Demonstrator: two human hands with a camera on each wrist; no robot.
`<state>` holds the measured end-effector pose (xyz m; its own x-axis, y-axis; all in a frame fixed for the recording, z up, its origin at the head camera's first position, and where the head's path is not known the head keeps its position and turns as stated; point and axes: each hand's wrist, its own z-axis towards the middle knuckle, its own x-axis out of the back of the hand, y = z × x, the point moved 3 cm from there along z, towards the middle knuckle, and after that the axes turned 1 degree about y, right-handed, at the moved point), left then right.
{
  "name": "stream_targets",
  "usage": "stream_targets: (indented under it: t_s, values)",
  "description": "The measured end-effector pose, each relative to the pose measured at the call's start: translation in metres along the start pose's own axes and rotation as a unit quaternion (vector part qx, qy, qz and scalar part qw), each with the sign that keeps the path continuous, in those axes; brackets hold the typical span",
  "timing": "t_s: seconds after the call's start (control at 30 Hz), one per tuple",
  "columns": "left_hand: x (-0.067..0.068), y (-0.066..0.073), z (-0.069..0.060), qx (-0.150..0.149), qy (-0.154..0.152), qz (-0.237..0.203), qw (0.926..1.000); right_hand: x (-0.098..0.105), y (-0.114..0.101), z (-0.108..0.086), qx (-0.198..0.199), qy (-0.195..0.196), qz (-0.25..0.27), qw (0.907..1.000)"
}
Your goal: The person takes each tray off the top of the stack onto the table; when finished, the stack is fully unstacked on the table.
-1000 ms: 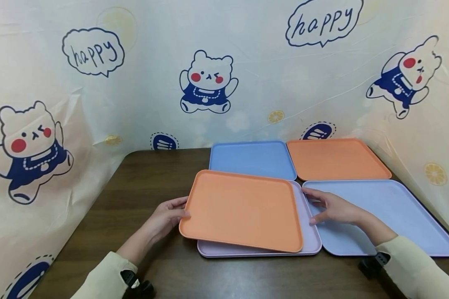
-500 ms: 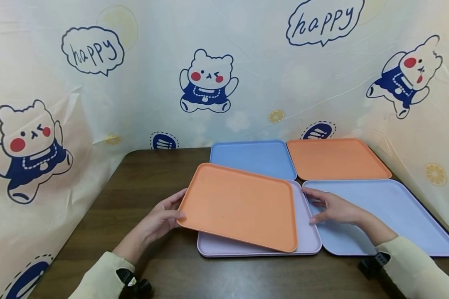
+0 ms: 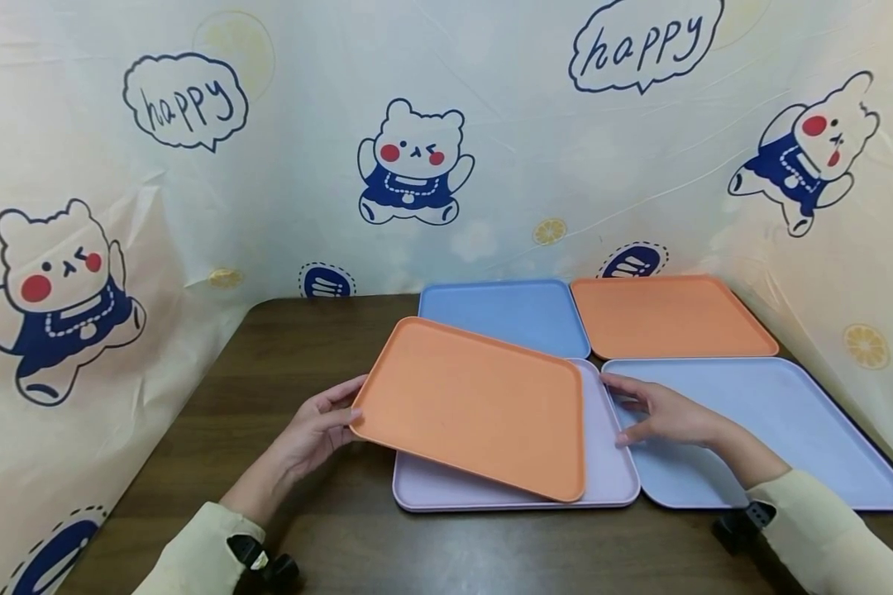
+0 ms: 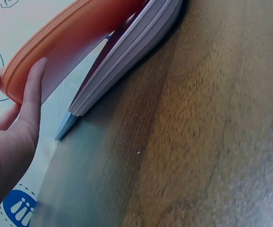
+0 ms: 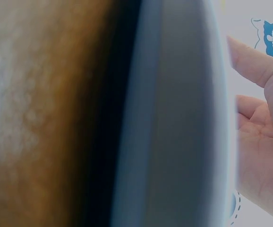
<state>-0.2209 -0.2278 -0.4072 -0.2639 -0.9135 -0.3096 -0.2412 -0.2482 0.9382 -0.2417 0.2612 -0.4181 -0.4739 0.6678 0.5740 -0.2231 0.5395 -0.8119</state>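
Observation:
My left hand (image 3: 314,431) grips the left edge of an orange tray (image 3: 476,406), thumb on the rim and fingers beneath. That edge is lifted and the tray tilts, its lower right part over a lilac tray (image 3: 608,471). Seen from the left wrist, a gap separates the raised orange tray (image 4: 56,45) from the lilac rims (image 4: 122,61), which look stacked. At the lilac tray's right edge, my right hand (image 3: 662,415) rests with fingers extended and thumb at the rim. The right wrist view shows that hand (image 5: 264,127) partly behind a blurred tray edge.
Behind lie a blue tray (image 3: 502,310) and another orange tray (image 3: 673,318), side by side. A pale blue tray (image 3: 774,434) lies under my right hand and forearm. Brown wooden table (image 3: 290,355) shows at the left and front. A printed cloth (image 3: 305,165) hangs behind.
My left hand has drawn slightly left, raising the orange tray's left edge and turning it so more of the lilac tray shows. My right hand has stayed in place.

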Motion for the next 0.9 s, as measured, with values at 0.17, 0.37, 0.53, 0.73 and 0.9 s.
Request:
stream_targets:
  t_s: [0.17,0.37,0.53,0.73,0.9]
  values:
    - [0.002,0.002,0.001,-0.002,0.033,0.004,0.9995,0.000,0.001,0.000,-0.004,0.000,0.004,1.0000]
    - [0.004,0.006,0.000,-0.008,0.057,0.010,0.9983,0.001,0.002,0.000,-0.007,0.000,0.001,1.0000]
    - [0.005,0.012,-0.001,-0.036,0.071,-0.007,0.9968,0.001,0.001,0.001,-0.008,0.000,0.002,1.0000]
    - [0.012,0.021,-0.005,-0.081,0.088,-0.045,0.9919,0.001,0.000,0.001,-0.012,-0.001,0.006,0.9999]
    - [0.025,0.028,-0.009,-0.125,0.108,-0.097,0.9816,0.000,0.000,0.000,-0.008,-0.003,0.015,0.9999]
